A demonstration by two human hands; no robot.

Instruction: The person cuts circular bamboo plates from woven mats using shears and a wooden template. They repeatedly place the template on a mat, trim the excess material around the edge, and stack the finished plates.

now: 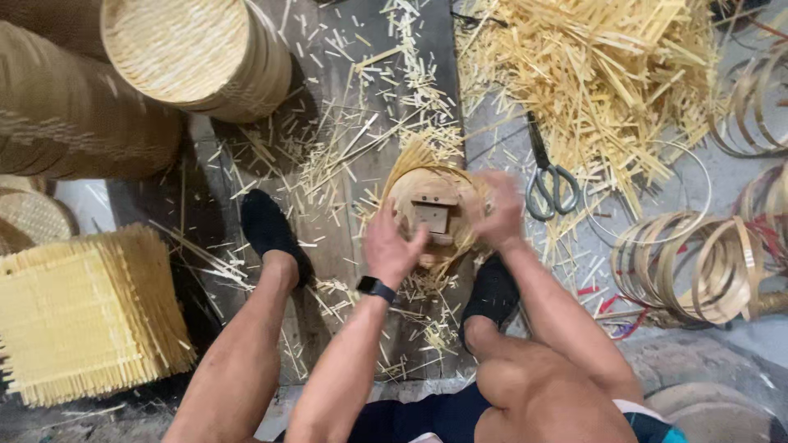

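the round bamboo frame (435, 215) sits on the floor between the person's two feet, straight ahead of the knees, with a small wooden block (430, 216) at its centre and loose strips fanning from its far rim. the left hand (392, 246) clasps the near left edge, its grip closed on the rim; the right hand (499, 210) is blurred at the right edge, seemingly wrapped on the rim too, though its fingers cannot be told clearly. both hands touch it, left slightly nearer the body. scissors (548, 182) lie just right of it, beside bamboo hoops (698, 264).
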